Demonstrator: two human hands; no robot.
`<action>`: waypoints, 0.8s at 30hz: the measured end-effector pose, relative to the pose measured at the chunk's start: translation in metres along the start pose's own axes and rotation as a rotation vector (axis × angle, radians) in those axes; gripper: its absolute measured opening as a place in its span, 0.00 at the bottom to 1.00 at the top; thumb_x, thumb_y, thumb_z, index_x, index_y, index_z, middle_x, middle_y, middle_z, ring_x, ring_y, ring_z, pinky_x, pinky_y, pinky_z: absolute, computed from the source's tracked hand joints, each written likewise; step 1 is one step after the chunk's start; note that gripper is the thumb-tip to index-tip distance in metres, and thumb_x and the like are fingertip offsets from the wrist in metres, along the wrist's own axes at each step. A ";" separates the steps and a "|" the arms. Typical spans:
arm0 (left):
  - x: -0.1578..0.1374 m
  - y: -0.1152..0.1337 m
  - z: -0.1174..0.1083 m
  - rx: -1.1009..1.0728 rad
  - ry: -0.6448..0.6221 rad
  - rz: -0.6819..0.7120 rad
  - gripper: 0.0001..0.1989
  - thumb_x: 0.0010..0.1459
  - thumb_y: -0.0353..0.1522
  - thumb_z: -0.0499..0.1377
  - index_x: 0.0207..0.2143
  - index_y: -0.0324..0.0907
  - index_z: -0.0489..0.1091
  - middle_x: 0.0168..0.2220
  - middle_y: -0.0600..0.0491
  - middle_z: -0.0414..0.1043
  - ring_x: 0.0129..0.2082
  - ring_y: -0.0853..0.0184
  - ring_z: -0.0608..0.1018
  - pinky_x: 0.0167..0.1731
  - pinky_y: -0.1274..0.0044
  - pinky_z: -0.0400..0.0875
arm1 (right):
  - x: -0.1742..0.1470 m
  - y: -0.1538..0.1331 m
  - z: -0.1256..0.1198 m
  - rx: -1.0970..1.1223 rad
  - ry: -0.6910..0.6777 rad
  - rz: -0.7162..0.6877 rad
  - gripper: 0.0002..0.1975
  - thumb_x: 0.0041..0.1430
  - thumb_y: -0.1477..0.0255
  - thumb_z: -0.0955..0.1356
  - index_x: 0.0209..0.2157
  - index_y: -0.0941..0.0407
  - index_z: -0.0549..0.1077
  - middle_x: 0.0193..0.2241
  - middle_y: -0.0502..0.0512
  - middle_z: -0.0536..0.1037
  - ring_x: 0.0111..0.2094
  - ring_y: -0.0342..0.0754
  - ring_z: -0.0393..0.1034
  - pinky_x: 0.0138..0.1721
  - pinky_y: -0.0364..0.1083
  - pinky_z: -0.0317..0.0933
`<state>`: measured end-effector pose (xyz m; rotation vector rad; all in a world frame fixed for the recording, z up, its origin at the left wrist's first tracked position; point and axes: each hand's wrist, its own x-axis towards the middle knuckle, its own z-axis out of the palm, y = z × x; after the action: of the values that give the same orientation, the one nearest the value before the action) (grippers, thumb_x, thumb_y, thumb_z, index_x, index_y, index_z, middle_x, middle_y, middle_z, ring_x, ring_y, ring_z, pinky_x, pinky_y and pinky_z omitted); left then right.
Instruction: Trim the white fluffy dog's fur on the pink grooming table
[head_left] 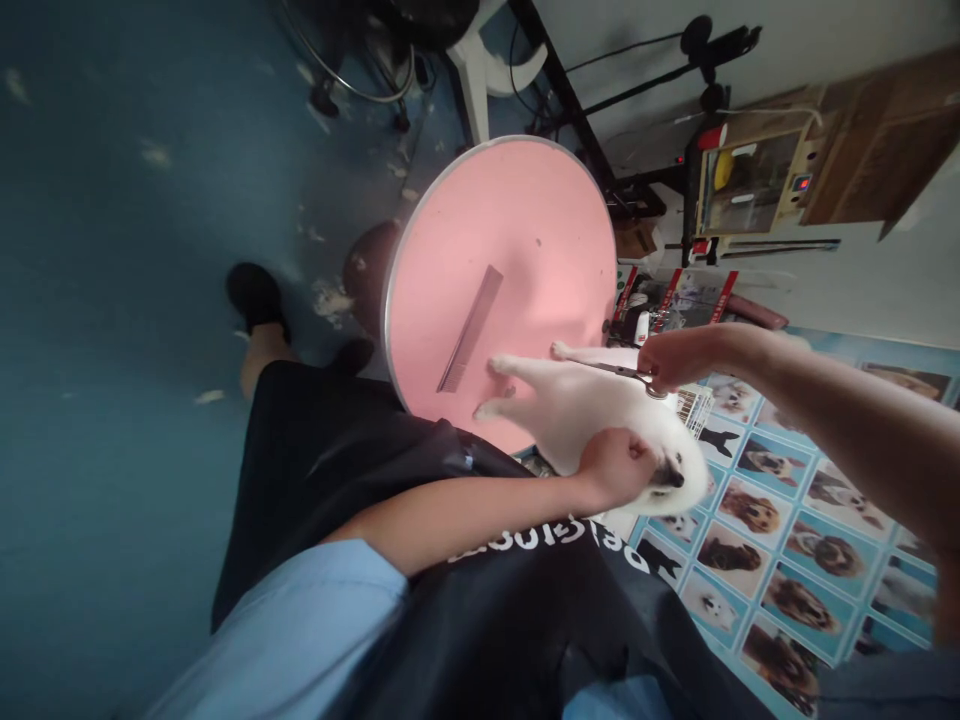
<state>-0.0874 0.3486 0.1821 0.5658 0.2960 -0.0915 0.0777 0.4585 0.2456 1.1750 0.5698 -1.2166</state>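
A white dog [577, 405] stands at the near right part of a round pink grooming table [442, 240], its dark nose and eyes at the right. My left hand [615, 468] is closed against the side of the dog's head, by its muzzle; its fingertips are hidden. My right hand [664, 358] grips the handles of grooming scissors [619, 370]. Their thin blades point left across the dog, near a raised or far leg. A metal comb [470, 330] lies on the pink tabletop, left of the dog's paws.
Tufts of hair [330, 300] lie on the blue floor [112, 300]. A stool base [360, 80] and white legs [476, 80] stand past the table. A black stand [645, 90] and lit cabinet [750, 185] are upper right; a dog-picture poster [780, 540] covers the lower right.
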 end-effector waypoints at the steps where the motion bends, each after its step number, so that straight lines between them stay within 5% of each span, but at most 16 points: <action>1: 0.000 0.001 0.000 0.026 -0.007 0.007 0.15 0.49 0.30 0.57 0.14 0.41 0.57 0.16 0.57 0.57 0.20 0.73 0.61 0.24 0.75 0.53 | -0.005 -0.005 0.001 -0.020 0.021 0.019 0.14 0.49 0.67 0.68 0.34 0.63 0.76 0.31 0.58 0.77 0.29 0.46 0.66 0.28 0.44 0.54; 10: 0.000 0.011 -0.001 0.195 0.017 0.116 0.22 0.51 0.26 0.54 0.13 0.43 0.44 0.14 0.59 0.44 0.19 0.73 0.53 0.24 0.72 0.47 | -0.034 -0.048 0.002 -0.308 0.137 0.058 0.14 0.51 0.69 0.67 0.34 0.64 0.78 0.30 0.63 0.77 0.27 0.47 0.66 0.26 0.46 0.53; 15: 0.003 0.006 0.003 0.103 0.056 0.084 0.17 0.51 0.27 0.56 0.14 0.42 0.53 0.16 0.58 0.55 0.21 0.73 0.60 0.24 0.75 0.52 | -0.038 -0.073 -0.009 -0.389 0.143 0.099 0.10 0.48 0.81 0.65 0.30 0.64 0.79 0.29 0.63 0.78 0.28 0.47 0.69 0.25 0.45 0.53; 24: 0.005 0.001 0.008 0.051 0.067 0.106 0.15 0.51 0.27 0.56 0.15 0.41 0.55 0.17 0.56 0.59 0.22 0.72 0.62 0.25 0.76 0.55 | -0.018 -0.086 -0.019 -0.413 0.091 0.149 0.11 0.48 0.77 0.68 0.34 0.62 0.80 0.31 0.65 0.79 0.32 0.53 0.73 0.28 0.46 0.58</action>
<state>-0.0803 0.3453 0.1870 0.6353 0.3292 0.0221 -0.0031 0.4906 0.2220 0.9053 0.7476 -0.8693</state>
